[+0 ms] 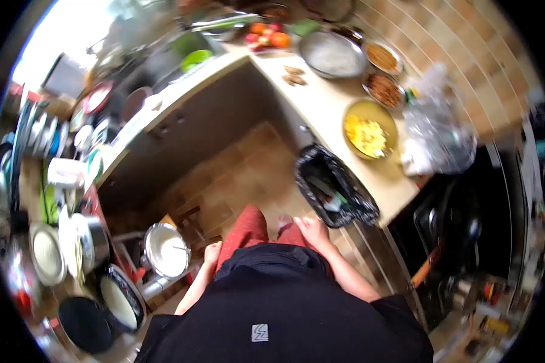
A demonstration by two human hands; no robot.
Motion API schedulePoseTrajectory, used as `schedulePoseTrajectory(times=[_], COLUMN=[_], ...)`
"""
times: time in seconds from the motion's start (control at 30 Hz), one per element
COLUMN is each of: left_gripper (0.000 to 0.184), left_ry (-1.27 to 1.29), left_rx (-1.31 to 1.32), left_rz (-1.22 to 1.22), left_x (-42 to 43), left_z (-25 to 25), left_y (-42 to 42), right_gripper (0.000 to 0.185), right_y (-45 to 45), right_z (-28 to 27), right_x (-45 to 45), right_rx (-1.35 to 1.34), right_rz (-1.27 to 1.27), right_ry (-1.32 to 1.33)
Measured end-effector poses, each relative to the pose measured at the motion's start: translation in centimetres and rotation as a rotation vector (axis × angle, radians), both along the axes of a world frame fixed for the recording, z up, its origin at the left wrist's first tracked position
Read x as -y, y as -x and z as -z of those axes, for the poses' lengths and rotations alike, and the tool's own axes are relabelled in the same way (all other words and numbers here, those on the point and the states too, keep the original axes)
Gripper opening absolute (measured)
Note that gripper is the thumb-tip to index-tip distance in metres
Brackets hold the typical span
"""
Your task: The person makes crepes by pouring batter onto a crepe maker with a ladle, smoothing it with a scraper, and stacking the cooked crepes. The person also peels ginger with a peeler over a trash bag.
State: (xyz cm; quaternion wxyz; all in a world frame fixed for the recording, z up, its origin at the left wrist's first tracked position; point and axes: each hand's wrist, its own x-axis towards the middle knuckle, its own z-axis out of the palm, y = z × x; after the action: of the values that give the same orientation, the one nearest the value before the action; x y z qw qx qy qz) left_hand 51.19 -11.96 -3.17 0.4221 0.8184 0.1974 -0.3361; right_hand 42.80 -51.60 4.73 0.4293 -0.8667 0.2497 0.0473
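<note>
My left hand (212, 251) hangs beside my left thigh, its fingers curled in and nothing seen in it. On the other side, my right hand (312, 230) is closed loosely over the right leg of my red trousers (246, 225), also with nothing visible in it. Just beyond the right hand, a bin lined with a black plastic bag (365, 209) hangs at the counter front, with some rubbish inside. A white-lined pot (166, 249) with a utensil in it stands near my left hand.
The counter (321, 100) holds a bowl of yellow food (369, 136), a bowl of white contents (332, 54), brown-filled dishes (384, 89), ginger-like pieces (293, 75), fruit (266, 37) and clear plastic bags (439, 133). A stove (460, 224) stands right; pots and dishes (91, 242) crowd the left.
</note>
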Motion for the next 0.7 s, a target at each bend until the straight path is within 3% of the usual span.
schedulePoseTrajectory(times=[0.07, 0.1, 0.17, 0.2, 0.23, 0.27, 0.33, 0.5, 0.57, 0.63, 0.7], left_gripper=[0.038, 0.039, 0.04, 0.042, 0.044, 0.046, 0.049, 0.048, 0.039, 0.014, 0.012], left_ry=[0.166, 0.206, -0.027, -0.091, -0.128, -0.113, -0.216, -0.138, -0.07, 0.192, 0.318], left_rx=[-0.09, -0.149, 0.004, 0.0, 0.138, 0.072, 0.163, 0.554, 0.743, 0.987, 1.194], left_rz=[-0.142, -0.215, 0.147, 0.175, 0.337, 0.331, 0.487, 0.561, 0.58, 0.56, 0.649], left_x=[-1.8, -0.2, -0.2, 1.8, 2.5, 2.9, 8.1, 19.3, 25.0, 30.5, 35.2], left_z=[6.2, 4.6, 5.6, 2.9, 2.8, 3.9, -1.5, -5.3, -8.2, -11.3, -13.5], left_y=[-2.0, -3.1, -6.0, -7.6, -9.4, -11.4, -15.8, -27.9, -32.2, -35.9, -39.2], right_gripper=[0.051, 0.05, 0.049, 0.048, 0.048, 0.047, 0.047, 0.048, 0.049, 0.05, 0.05], right_y=[-0.8, -1.2, -1.6, -1.6, -1.9, -1.9, -1.7, -2.4, -3.5, -4.9, -6.0], right_z=[-2.1, -2.9, -3.1, -2.3, -2.9, -2.8, -1.7, -0.7, -0.3, -0.4, -0.1], right_x=[0.0, 0.2, 0.6, 0.8, 1.1, 1.6, 2.1, 1.6, 0.9, 0.3, -0.2], right_rx=[0.031, 0.013, 0.04, 0.045, 0.019, -0.04, -0.014, -0.142, -0.161, -0.186, -0.2], right_rz=[0.012, 0.025, 0.054, 0.068, 0.102, 0.144, 0.233, 0.371, 0.395, 0.421, 0.451], right_ry=[0.002, 0.015, 0.042, 0.039, 0.023, -0.006, 0.082, 0.118, 0.139, 0.149, 0.137])
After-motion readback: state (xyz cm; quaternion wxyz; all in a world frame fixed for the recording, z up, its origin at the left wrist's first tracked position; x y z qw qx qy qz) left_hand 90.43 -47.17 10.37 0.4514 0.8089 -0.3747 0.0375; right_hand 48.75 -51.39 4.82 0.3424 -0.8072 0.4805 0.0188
